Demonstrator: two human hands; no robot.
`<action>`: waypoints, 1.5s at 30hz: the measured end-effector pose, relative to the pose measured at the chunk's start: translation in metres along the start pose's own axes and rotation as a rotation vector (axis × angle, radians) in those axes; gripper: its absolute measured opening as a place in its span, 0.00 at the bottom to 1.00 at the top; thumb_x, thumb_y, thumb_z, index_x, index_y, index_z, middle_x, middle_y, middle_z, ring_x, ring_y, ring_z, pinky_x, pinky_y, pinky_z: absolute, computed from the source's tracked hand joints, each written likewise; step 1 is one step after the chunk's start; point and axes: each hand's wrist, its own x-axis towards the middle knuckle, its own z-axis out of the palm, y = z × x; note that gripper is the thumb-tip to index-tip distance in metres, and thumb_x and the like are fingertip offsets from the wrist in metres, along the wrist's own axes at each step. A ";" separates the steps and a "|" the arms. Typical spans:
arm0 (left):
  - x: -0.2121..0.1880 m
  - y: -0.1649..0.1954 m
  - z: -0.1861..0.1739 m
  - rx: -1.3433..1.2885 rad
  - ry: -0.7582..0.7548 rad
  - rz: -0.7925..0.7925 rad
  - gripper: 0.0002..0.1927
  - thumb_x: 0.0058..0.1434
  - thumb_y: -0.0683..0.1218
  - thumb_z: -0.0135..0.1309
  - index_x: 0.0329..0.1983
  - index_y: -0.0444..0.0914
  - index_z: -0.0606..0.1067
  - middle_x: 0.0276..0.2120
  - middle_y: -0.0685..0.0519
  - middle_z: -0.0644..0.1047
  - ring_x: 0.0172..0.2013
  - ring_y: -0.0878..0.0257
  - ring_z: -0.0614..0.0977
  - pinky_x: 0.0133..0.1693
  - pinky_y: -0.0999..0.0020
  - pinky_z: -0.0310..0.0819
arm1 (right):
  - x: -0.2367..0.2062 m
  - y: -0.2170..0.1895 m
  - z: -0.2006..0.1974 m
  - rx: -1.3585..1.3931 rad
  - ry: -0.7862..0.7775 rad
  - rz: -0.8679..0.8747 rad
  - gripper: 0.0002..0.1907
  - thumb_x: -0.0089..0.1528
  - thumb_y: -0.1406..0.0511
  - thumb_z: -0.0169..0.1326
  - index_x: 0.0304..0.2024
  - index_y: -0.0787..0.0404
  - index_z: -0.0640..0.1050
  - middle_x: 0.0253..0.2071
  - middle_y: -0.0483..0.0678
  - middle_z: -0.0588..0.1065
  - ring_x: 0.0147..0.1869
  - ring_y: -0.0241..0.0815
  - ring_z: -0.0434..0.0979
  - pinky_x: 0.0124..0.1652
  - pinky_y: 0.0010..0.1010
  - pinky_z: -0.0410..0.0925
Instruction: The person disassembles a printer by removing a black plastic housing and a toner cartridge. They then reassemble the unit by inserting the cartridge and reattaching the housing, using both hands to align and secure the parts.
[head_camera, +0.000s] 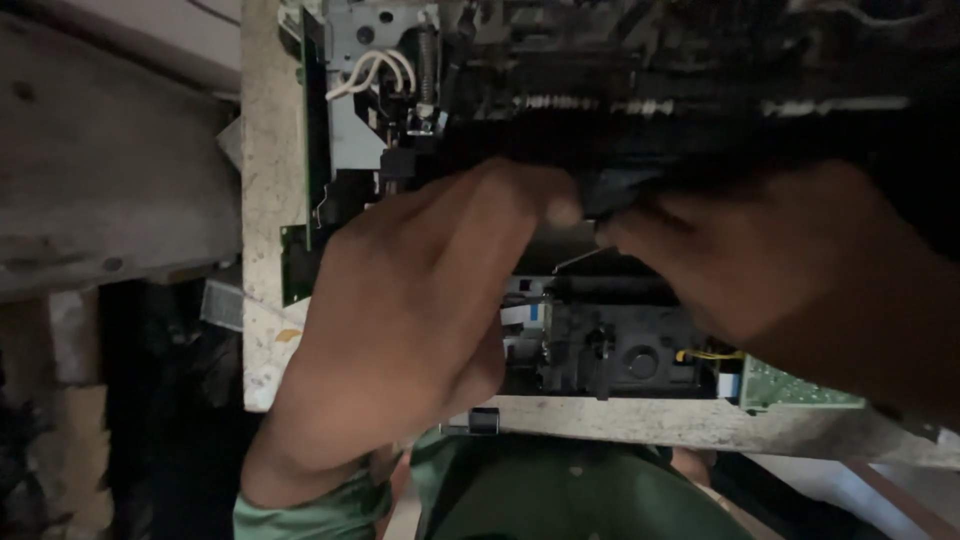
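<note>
An opened black machine (640, 90), likely a printer with its cover off, lies on a pale worktable (265, 150). My left hand (410, 320) reaches into its middle, thumb and fingers pinched on a dark part near the centre. My right hand (800, 270) comes in from the right, and its fingertips meet the same dark part (610, 190). What exactly the fingers hold is hidden in shadow. Below my hands sit a black plastic module (620, 355) with a yellow wire (710, 355) and a green circuit board (795, 385).
A second green circuit board (300, 150) stands along the machine's left side, with white wires (370, 70) and a spring (428, 60) near the top. A grey ledge (100, 150) runs at the left. My green clothing (560, 500) shows below the table edge.
</note>
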 end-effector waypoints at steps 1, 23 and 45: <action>0.000 0.001 -0.001 -0.001 0.020 0.033 0.28 0.43 0.30 0.51 0.51 0.33 0.69 0.36 0.44 0.75 0.24 0.48 0.72 0.27 0.51 0.58 | -0.001 0.001 -0.003 0.036 0.050 0.006 0.21 0.57 0.61 0.57 0.53 0.52 0.81 0.38 0.43 0.80 0.30 0.39 0.79 0.27 0.32 0.68; 0.003 -0.002 0.008 0.054 -0.002 -0.067 0.22 0.50 0.35 0.52 0.50 0.37 0.67 0.44 0.45 0.80 0.36 0.49 0.85 0.32 0.54 0.77 | -0.034 0.011 0.010 0.506 -0.091 -0.056 0.19 0.55 0.61 0.60 0.50 0.48 0.82 0.37 0.46 0.80 0.28 0.35 0.81 0.25 0.31 0.70; -0.059 0.052 0.046 0.628 0.060 0.121 0.35 0.45 0.61 0.69 0.46 0.32 0.76 0.45 0.41 0.77 0.50 0.44 0.75 0.64 0.45 0.56 | -0.002 0.057 0.003 0.518 0.737 0.153 0.11 0.76 0.60 0.57 0.49 0.62 0.77 0.40 0.50 0.78 0.43 0.43 0.78 0.43 0.37 0.70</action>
